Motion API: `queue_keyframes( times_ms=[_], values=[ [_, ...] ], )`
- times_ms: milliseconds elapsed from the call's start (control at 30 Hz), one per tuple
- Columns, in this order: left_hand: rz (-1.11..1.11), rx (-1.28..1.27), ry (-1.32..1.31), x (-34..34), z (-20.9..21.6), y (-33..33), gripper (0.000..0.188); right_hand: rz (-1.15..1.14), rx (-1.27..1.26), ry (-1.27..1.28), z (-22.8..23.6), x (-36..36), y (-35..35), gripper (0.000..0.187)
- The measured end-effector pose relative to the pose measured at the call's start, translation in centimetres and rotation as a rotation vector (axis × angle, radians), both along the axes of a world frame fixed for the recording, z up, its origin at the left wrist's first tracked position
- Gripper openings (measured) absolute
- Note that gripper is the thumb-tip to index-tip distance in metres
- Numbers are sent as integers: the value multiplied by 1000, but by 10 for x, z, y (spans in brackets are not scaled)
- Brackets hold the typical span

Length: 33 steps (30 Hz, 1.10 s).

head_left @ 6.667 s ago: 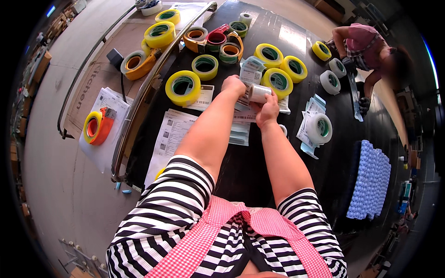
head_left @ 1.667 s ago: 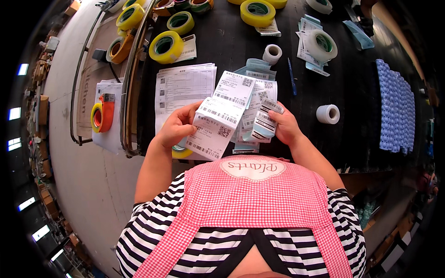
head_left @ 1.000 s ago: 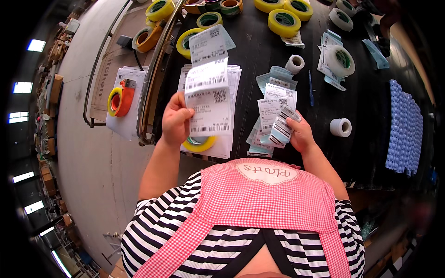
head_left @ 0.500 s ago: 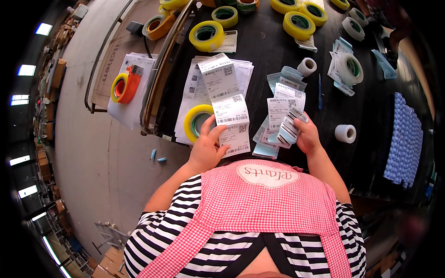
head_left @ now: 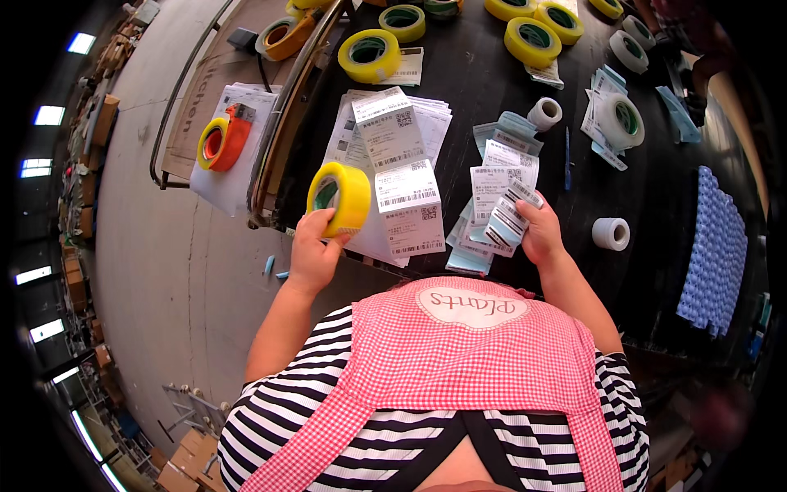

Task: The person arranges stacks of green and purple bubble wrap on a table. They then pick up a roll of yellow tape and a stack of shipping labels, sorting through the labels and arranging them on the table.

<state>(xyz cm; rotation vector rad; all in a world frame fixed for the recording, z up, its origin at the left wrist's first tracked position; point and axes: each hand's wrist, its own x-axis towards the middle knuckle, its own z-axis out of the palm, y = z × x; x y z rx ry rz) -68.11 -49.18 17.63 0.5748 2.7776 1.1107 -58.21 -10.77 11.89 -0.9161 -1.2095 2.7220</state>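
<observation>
Head cam: L hand has thumb & fingers clamped on the lower part of a thick yellow tape roll w/ green core, tilted, nr the near-left corner of the black counter; can't tell if the roll touches the papers below. R hand pinches a short white & pale-blue barcode strip btwn thumb & fingers, over an overlapping pile of white & pale-blue paper labels by the counter's near edge, approx. mid-width.

Just R of the tape roll, a long creased white label strip runs back from the near edge, atop white printed sheets. Small white roll is right by the pile's far end; slim blue pen lies R of the pile. Larger white roll w/ hollow core lies on its side, R of R hand. Lumpy light-blue stack is toward the counter's right edge. Clear tape roll w/ green core sits on more labels, farther back. Other yellow tape rolls are toward the far edge. Orange tape dispenser lies on papers past the counter's left edge, beyond a metal rail.
</observation>
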Motion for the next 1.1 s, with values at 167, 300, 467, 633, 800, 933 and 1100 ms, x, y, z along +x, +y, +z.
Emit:
queue_keyframes(
  times_ms=[167, 300, 467, 633, 800, 933, 1100],
  values=[
    [82, 311, 24, -21, 31, -1, 41, -11, -4, 5, 0, 2, 0, 38],
    [-429, -42, 337, -29, 42, 51, 42, -3, -1, 6, 1, -1, -1, 38],
    [-521, -314, 233, -21, 7, 72, 37, -13, -14, 9, 2, 0, -1, 36],
    [-553, -471, 210, -22, 13, 42, 36, -11, -32, 50, 2, 2, -1, 38],
    [-566, -355, 241, -20, 30, 55, 35, -34, -19, 47, 1, 3, -2, 32],
    [-547, -26, 92, -15, 30, 91, 30, -62, -16, 74, 0, 2, -4, 27],
    [-454, 187, -467, 1, 8, 174, 40, -90, 25, 54, 3, -3, -9, 23]
  ],
)
